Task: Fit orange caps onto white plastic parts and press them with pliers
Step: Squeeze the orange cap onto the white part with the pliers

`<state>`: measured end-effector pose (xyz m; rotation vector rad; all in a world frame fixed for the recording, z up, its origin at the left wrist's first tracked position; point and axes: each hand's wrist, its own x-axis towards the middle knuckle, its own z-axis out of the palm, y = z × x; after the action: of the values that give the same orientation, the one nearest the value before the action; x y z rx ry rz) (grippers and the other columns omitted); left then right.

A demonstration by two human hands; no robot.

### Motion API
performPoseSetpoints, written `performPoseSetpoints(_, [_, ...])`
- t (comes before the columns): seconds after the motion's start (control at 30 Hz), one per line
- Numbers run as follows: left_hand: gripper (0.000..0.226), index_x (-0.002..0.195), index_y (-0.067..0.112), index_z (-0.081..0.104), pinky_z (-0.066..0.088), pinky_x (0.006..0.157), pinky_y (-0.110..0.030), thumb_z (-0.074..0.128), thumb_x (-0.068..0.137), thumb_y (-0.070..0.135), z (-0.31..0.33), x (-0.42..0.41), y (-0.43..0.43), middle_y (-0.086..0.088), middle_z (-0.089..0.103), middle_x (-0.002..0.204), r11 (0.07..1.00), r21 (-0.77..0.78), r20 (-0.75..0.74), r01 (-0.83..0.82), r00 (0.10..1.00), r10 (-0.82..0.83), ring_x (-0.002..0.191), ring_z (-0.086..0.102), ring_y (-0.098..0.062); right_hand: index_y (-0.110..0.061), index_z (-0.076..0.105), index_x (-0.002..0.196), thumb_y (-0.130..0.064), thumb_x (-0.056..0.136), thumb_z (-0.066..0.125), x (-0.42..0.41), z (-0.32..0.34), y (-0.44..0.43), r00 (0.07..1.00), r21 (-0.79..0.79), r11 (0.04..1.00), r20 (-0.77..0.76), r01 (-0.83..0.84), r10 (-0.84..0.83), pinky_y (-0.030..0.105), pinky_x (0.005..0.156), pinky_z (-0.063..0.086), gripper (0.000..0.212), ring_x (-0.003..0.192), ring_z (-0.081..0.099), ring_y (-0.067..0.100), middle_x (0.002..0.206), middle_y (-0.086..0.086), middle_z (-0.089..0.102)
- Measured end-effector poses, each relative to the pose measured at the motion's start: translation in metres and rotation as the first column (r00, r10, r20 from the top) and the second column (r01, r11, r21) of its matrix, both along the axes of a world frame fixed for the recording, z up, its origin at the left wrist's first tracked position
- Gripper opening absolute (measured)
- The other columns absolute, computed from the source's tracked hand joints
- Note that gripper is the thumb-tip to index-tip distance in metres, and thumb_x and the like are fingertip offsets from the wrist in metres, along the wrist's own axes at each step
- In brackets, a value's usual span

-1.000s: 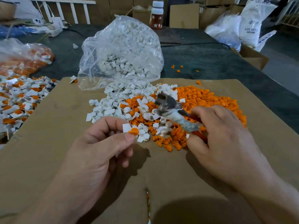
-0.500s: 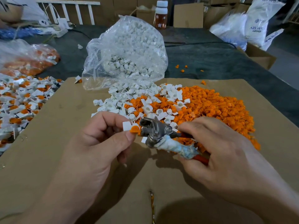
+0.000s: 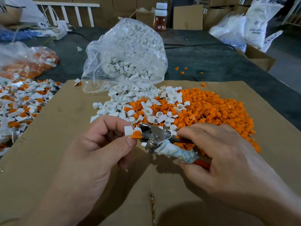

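Left hand [image 3: 97, 152] pinches a white part [image 3: 128, 130] with an orange cap [image 3: 136, 134] on it, thumb and forefinger clamped round it, above the cardboard sheet [image 3: 65, 128]. Right hand [image 3: 219, 157] grips the pliers [image 3: 154, 135] by the wrapped handles; I see the metal jaws touching the cap. Behind lie loose white pieces [image 3: 114, 110] and an orange heap [image 3: 219, 110]; a clear bag [image 3: 127, 46] sits on the bench [image 3: 211, 59].

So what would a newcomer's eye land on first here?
The bright heap of orange caps on the right middle of the cardboard, mingling with white parts at its left edge. In front of it, the left hand pinches a capped part at the nose of the pliers, which the right hand grips. Behind sits a clear bag of more white parts.
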<state>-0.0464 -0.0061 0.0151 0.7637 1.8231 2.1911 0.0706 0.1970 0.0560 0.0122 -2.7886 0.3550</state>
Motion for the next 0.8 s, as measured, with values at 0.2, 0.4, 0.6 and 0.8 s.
performPoseSetpoints(0.2, [0.039,0.087,0.024,0.072,0.045,0.045,-0.02,0.084,0.066,0.054,-0.001,0.0004,-0.0009,0.001,0.059,0.063,1.0,-0.026,-0.038,0.016,0.999,-0.017,0.051,0.053,-0.011,-0.024,0.063,0.119,-0.042,0.077,0.054,0.0008,0.0015,-0.0009,1.0,-0.044,0.999,0.025,-0.018,0.019,0.032,0.075,0.053,0.047,0.096,0.06,0.011,0.107,-0.012,0.063])
performPoseSetpoints(0.4, [0.038,0.088,0.024,0.072,0.044,0.045,-0.021,0.083,0.067,0.053,-0.0028,-0.0013,0.0007,-0.001,0.059,0.063,0.999,-0.031,-0.062,0.007,0.998,-0.009,0.05,0.055,-0.013,-0.026,0.062,0.12,-0.045,0.076,0.048,0.0013,0.0033,-0.0018,0.998,-0.042,0.999,0.06,-0.016,0.018,0.025,0.073,0.051,0.049,0.096,0.058,0.008,0.108,-0.014,0.061])
performPoseSetpoints(0.6, [0.02,0.084,0.023,0.073,0.044,0.044,-0.018,0.077,0.069,0.034,0.0012,0.0029,0.0018,0.0,0.059,0.062,0.999,-0.049,-0.046,0.008,0.999,-0.01,0.05,0.054,-0.01,-0.025,0.068,0.101,-0.044,0.076,0.049,-0.0029,-0.001,0.0004,0.999,0.032,0.999,0.049,-0.026,0.024,0.034,0.069,0.045,0.036,0.074,0.057,0.014,0.08,-0.012,0.063])
performPoseSetpoints(0.8, [0.016,0.081,0.022,0.073,0.041,0.043,-0.014,0.072,0.069,0.033,0.0059,0.0085,0.0044,-0.001,0.059,0.059,0.999,-0.045,-0.039,0.019,0.999,-0.021,0.047,0.053,-0.008,-0.028,0.063,0.077,-0.05,0.078,0.048,-0.0028,-0.0044,0.0,1.0,0.082,0.997,0.027,0.0,-0.002,0.028,0.057,0.034,0.026,0.061,0.049,0.014,0.064,-0.011,0.051])
